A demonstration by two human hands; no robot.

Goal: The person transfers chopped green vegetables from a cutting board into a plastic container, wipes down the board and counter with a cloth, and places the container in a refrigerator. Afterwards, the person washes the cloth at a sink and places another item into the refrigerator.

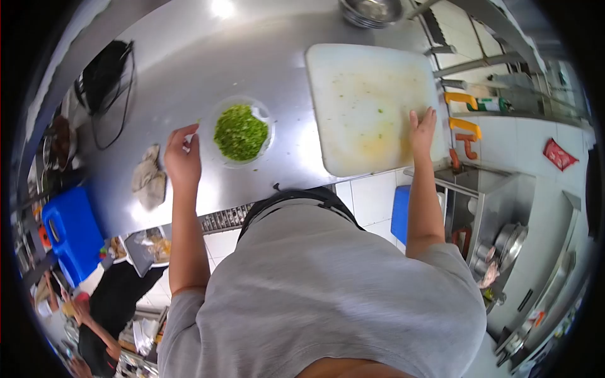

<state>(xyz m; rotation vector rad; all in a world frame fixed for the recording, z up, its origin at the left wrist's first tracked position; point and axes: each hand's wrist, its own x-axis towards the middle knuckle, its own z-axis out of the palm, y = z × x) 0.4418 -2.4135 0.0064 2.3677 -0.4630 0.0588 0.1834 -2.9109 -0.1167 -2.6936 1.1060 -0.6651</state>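
Note:
A white cutting board [353,94] lies on the steel table, wet, with green specks and a yellowish stain. My right hand [423,133] rests at the board's right edge, fingers stretched out and nothing held. To the left of the board stands a clear round container [268,120] of finely chopped greens [241,133]. Just left of that container is my left hand [183,156], its fingers loosely bent, with a gap between thumb and forefinger and nothing visible in them. A crumpled, stained cloth [150,179] lies on the table beside my left wrist.
Stacked metal bowls [372,11] stand at the table's far side. A black object with a cord [104,75] lies at the far left. A blue plastic container [72,233] is off the left end, near another person in dark clothing [107,315]. Orange-yellow handles [463,101] stick out beyond the board.

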